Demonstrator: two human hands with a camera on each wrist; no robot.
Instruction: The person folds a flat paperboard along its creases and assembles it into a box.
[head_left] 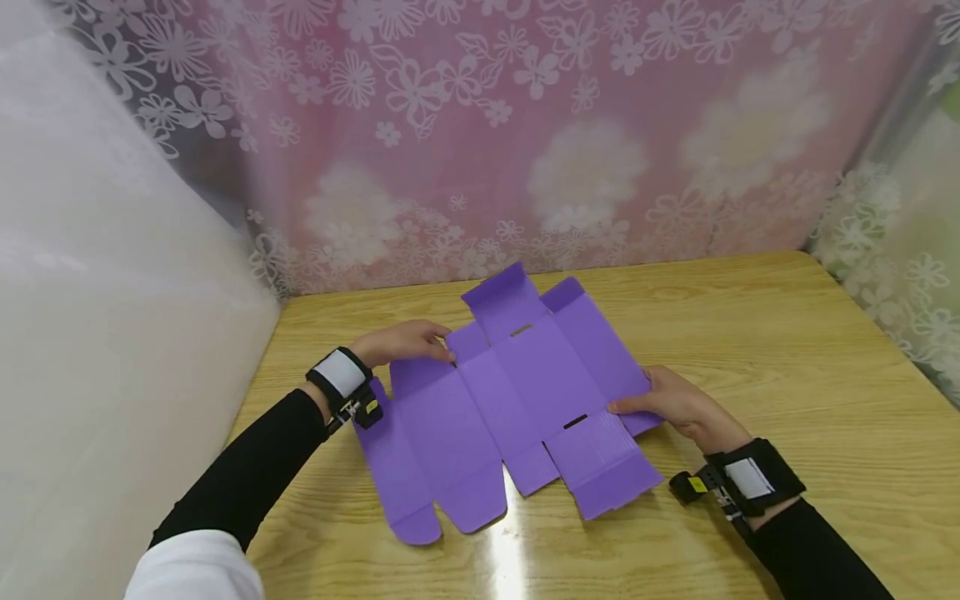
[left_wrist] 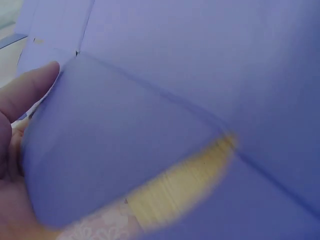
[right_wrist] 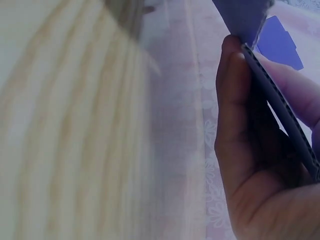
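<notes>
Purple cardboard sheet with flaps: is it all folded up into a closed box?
No, in the head view the purple cardboard sheet with flaps is spread open between the left hand and the right hand.

Home-like nook, wood-grain tabletop [head_left: 787,350], pink flower-patterned curtain [head_left: 480,158] behind, pale sheeting [head_left: 112,292] at left

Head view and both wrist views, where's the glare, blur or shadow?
Head view: a bright streak of glare on the table, just below the purple cardboard; left wrist view: the cardboard's lower edge is blurred; right wrist view: the table's grain is smeared, and the right hand is partly in shadow.
</notes>
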